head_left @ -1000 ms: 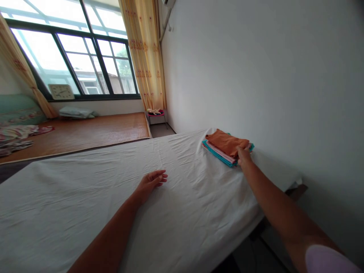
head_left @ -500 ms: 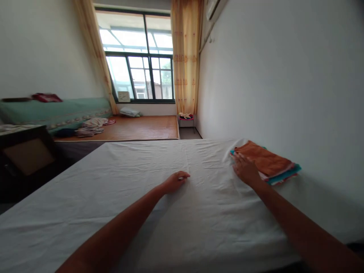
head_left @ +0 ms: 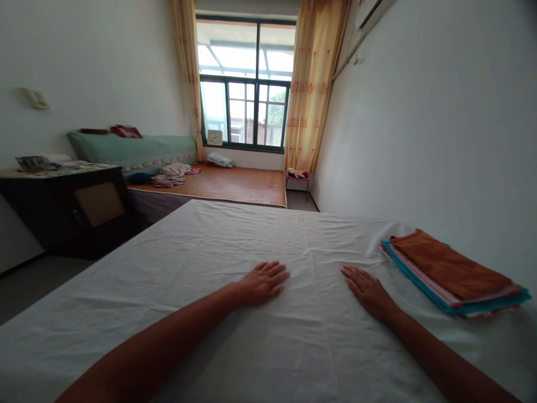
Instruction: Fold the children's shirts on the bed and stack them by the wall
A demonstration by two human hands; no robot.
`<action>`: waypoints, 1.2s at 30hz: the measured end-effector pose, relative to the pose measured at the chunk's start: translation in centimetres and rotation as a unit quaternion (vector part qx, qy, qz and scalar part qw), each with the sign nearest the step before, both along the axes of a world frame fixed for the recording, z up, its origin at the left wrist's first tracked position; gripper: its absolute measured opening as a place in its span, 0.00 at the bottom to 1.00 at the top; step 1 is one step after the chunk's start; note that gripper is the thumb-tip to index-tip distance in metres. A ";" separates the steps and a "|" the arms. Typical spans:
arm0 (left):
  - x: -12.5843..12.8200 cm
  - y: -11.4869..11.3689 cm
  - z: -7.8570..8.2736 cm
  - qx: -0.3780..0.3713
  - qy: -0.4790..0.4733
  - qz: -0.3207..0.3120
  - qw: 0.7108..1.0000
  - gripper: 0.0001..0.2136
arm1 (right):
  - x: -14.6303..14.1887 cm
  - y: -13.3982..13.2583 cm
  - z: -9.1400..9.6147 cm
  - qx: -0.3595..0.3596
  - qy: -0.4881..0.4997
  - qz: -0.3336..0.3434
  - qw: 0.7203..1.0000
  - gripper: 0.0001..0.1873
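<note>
Two hands: the left hand (head_left: 262, 282) and the right hand (head_left: 367, 288) both lie open and flat, palms down, fingers stretched forward, gripping nothing.
Left side: the left hand rests on the wrinkled white cotton sheet (head_left: 188, 268) near the middle of the mattress, and its bare forearm runs back to the lower left corner.
Right side: the right hand rests on the same sheet, apart from the left hand, with a lengthwise crease of the cloth between them.
Stack: a pile of flat folded cloths (head_left: 457, 302) lies on the sheet to the right of the right hand, near it but not touching, close to the plain white wall (head_left: 419, 112).
Top layer: a rust-orange folded cloth (head_left: 444, 263) lies uppermost, with pink and teal layers showing at the edges beneath.
Sheet fold: a small raised fold of the sheet stands just beyond the far end of the pile.
Far bed: a low bed with a brown woven mat (head_left: 235, 184) stands beyond the mattress, with loose clothes at its left end.
Cabinet: a dark wooden cabinet (head_left: 84, 207) stands at the left wall.
Window: a dark-framed window (head_left: 247, 84) has yellow patterned curtains (head_left: 314, 84) at both sides and a small square clock (head_left: 215, 137) on the sill.
Corner: a small pink-topped stool (head_left: 297, 177) stands below the right curtain.
</note>
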State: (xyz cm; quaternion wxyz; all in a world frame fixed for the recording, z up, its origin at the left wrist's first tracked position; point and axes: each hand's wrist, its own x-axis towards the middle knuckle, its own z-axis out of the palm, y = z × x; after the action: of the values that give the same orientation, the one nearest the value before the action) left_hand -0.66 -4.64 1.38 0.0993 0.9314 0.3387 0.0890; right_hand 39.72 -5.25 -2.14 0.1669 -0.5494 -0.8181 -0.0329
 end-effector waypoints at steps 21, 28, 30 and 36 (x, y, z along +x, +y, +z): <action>-1.1 -0.9 1.0 -0.008 -0.053 0.000 0.999 0.20 | -0.7 -0.6 -0.1 0.002 0.007 -0.047 0.999 0.25; -0.8 -1.0 0.8 0.016 -0.049 0.014 0.999 0.21 | 0.2 0.3 1.1 -0.054 -0.032 -0.023 0.998 0.26; -0.6 -1.5 0.7 0.010 -0.025 0.030 0.999 0.21 | 0.6 1.0 1.8 -0.073 -0.040 -0.002 0.997 0.26; -0.2 -3.9 0.4 0.007 -0.003 0.096 0.995 0.23 | 1.5 1.9 1.6 -0.039 -0.004 0.052 0.998 0.26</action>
State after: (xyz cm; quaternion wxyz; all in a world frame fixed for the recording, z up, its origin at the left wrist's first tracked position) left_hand -0.87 -8.55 1.77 0.0853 0.8950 0.4253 0.1035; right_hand 41.27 -3.33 -0.55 0.1430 -0.5125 -0.8467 0.0056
